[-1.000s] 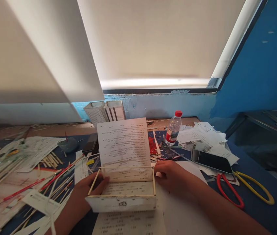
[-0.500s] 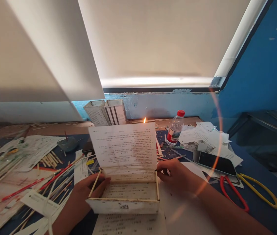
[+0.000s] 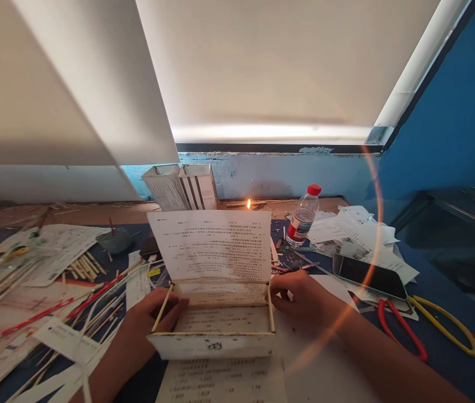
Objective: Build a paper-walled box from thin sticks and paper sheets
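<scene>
A small open box frame (image 3: 216,344) made of thin sticks and printed paper stands in front of me on the table. A printed paper flap (image 3: 210,244) rises from its back edge. My left hand (image 3: 153,316) grips the frame's left side, fingers curled round a stick. My right hand (image 3: 298,296) holds the right back corner with bent fingers. Another printed sheet (image 3: 220,383) lies under the box.
A lit candle flame (image 3: 248,204) burns behind the flap. A water bottle (image 3: 303,216), a black phone (image 3: 366,275) on loose papers and red and yellow scissors (image 3: 422,327) lie to the right. Sticks and paper scraps (image 3: 52,302) cover the left. Two paper boxes (image 3: 181,187) stand by the wall.
The view has tilted slightly, and the paper flap has spread wider and leans back. A candle flame now shows behind it. Both hands stay on the frame.
</scene>
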Action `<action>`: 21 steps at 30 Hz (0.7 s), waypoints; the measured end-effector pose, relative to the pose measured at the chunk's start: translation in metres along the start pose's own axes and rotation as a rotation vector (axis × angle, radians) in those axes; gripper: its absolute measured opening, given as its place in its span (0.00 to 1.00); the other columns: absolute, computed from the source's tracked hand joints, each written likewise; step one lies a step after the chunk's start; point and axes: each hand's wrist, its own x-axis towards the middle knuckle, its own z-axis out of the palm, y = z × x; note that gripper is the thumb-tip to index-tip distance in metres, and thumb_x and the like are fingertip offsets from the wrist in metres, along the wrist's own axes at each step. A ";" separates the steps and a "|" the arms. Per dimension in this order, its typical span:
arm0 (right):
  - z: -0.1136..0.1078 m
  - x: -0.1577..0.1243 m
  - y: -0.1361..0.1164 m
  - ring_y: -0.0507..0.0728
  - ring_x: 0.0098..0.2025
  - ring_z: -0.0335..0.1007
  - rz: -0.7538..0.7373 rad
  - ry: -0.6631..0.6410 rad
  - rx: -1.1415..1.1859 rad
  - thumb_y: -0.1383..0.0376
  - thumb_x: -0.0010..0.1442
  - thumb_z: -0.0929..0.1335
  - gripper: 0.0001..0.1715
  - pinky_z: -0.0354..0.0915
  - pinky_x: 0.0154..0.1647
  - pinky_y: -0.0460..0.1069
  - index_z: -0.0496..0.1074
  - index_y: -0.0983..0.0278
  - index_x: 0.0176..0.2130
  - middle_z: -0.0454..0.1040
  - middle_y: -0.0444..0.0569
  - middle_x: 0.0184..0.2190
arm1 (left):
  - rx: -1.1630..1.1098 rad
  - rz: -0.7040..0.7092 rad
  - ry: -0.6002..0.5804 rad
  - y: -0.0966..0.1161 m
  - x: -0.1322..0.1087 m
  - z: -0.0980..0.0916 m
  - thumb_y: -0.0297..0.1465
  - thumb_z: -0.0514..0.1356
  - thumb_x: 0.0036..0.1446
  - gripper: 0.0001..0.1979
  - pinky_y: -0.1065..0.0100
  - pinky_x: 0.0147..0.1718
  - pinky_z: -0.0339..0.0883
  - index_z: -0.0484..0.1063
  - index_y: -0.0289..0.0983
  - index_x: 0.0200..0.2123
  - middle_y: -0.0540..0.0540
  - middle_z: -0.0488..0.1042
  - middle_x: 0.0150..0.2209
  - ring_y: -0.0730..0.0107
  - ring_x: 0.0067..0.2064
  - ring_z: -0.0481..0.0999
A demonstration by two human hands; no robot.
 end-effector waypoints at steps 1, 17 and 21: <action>0.000 0.000 0.001 0.49 0.27 0.66 -0.005 -0.002 0.002 0.69 0.62 0.67 0.08 0.60 0.30 0.44 0.77 0.61 0.34 0.75 0.41 0.27 | -0.056 0.014 0.009 0.000 0.001 0.000 0.50 0.69 0.52 0.17 0.64 0.32 0.76 0.81 0.42 0.28 0.44 0.81 0.34 0.53 0.37 0.82; -0.004 0.001 0.003 0.50 0.28 0.68 0.019 0.019 0.028 0.70 0.62 0.68 0.11 0.61 0.31 0.43 0.81 0.62 0.38 0.80 0.43 0.30 | -0.487 -0.163 -0.080 -0.003 0.003 -0.013 0.44 0.76 0.47 0.15 0.66 0.45 0.79 0.83 0.45 0.36 0.49 0.87 0.37 0.60 0.39 0.85; -0.004 0.001 0.006 0.49 0.28 0.68 0.006 0.028 0.030 0.71 0.62 0.68 0.11 0.60 0.30 0.43 0.81 0.62 0.37 0.80 0.43 0.30 | -0.482 -0.157 -0.088 -0.008 0.003 -0.013 0.42 0.75 0.50 0.12 0.69 0.43 0.78 0.82 0.45 0.35 0.50 0.86 0.33 0.64 0.36 0.84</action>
